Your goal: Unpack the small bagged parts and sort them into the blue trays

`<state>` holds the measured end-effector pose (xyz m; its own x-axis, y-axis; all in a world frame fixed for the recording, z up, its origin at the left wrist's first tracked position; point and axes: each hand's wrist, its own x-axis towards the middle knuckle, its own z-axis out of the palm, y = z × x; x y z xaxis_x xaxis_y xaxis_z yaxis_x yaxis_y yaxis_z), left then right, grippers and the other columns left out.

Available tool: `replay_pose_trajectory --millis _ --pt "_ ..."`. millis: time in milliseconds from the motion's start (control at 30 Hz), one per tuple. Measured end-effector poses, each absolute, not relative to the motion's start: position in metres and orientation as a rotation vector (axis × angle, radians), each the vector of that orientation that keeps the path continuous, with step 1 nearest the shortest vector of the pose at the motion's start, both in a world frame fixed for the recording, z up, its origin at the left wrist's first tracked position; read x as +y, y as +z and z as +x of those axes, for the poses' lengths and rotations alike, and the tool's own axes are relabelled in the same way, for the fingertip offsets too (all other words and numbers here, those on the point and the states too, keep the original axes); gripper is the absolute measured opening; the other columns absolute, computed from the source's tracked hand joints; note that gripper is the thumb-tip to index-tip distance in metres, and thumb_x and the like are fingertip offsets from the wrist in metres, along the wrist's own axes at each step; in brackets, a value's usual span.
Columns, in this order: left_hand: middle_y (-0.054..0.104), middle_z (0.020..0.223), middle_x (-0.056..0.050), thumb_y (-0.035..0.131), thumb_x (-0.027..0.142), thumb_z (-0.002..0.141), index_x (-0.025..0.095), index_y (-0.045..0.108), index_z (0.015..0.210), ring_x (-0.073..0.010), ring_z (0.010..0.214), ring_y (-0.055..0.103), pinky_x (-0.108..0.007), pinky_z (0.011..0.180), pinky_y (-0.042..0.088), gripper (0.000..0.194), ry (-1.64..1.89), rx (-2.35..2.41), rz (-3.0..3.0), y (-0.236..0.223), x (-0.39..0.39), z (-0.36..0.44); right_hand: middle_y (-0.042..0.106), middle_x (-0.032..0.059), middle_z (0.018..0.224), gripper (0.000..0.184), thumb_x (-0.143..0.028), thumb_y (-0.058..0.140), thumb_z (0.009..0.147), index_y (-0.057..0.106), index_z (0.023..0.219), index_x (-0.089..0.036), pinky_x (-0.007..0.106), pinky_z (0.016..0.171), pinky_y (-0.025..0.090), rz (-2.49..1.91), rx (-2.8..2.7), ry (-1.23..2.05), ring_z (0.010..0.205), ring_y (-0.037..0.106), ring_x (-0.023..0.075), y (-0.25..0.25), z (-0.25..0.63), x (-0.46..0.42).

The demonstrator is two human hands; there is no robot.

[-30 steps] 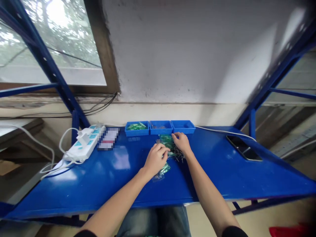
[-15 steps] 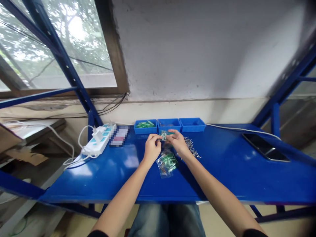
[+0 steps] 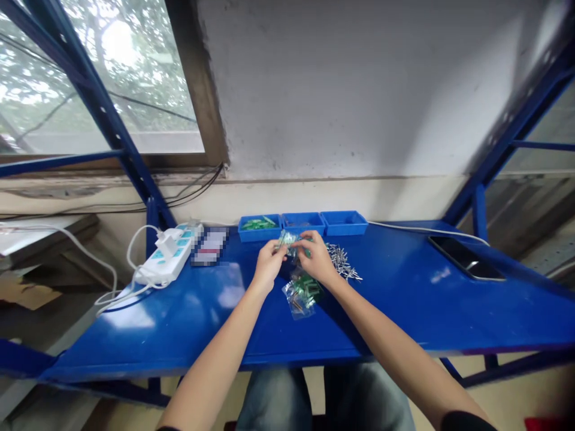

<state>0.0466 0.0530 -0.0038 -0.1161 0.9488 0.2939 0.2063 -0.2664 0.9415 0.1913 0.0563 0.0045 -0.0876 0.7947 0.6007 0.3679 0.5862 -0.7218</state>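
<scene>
My left hand (image 3: 268, 264) and my right hand (image 3: 315, 258) meet above the blue table (image 3: 404, 305), both pinched on a small clear bag of green parts (image 3: 286, 240) held between them. Just below the hands, another clear bag of green parts (image 3: 302, 293) lies on the table. A loose pile of small metal pins (image 3: 342, 261) sits right of my right hand. Three blue trays stand in a row behind the hands: the left tray (image 3: 258, 228) holds green parts, the middle tray (image 3: 303, 222) and the right tray (image 3: 344, 222) look nearly bare.
A white power strip (image 3: 165, 260) with cables lies at the table's left rear, a blurred card (image 3: 209, 246) beside it. A black phone (image 3: 466, 257) rests at the right, with a white cable running behind it. Blue rack posts stand at both sides.
Both hands lifted off the table and came together holding a small bag. The pin pile is now uncovered at the right. The camera view shifted a little.
</scene>
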Motion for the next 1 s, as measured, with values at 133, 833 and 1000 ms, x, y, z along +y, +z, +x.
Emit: replay_pose_trajectory --millis 133,833,1000 --pt "0.063 0.093 -0.003 0.056 0.017 0.077 0.020 0.062 0.093 -0.0153 0.080 0.060 -0.028 0.074 0.048 0.017 1.550 1.289 1.600 0.004 0.048 0.045 0.057 0.0064 0.090 0.027 -0.040 0.053 0.081 0.070 0.082 -0.018 0.033 0.080 0.045 -1.025 -1.660 0.490 0.088 0.056 0.0201 0.008 0.190 0.054" --pt "0.064 0.094 -0.004 0.058 0.021 0.078 0.020 0.067 0.091 -0.0184 0.089 0.060 -0.031 0.080 0.047 0.016 1.602 1.231 1.642 0.013 0.043 0.038 0.050 0.0093 0.101 0.027 -0.037 0.049 0.084 0.070 0.083 -0.020 0.031 0.071 0.050 -1.025 -1.643 0.504 0.089 0.057 0.0200 0.006 0.174 0.042" --pt "0.055 0.101 -0.003 0.064 0.009 0.068 0.025 0.072 0.082 -0.0196 0.102 0.053 -0.035 0.099 0.037 0.023 1.584 1.184 1.715 0.014 0.035 0.047 0.059 0.0050 0.073 0.036 -0.045 0.048 0.083 0.067 0.071 -0.016 0.028 0.064 0.046 -1.126 -1.501 0.528 0.072 0.057 0.0187 0.006 0.180 0.050"
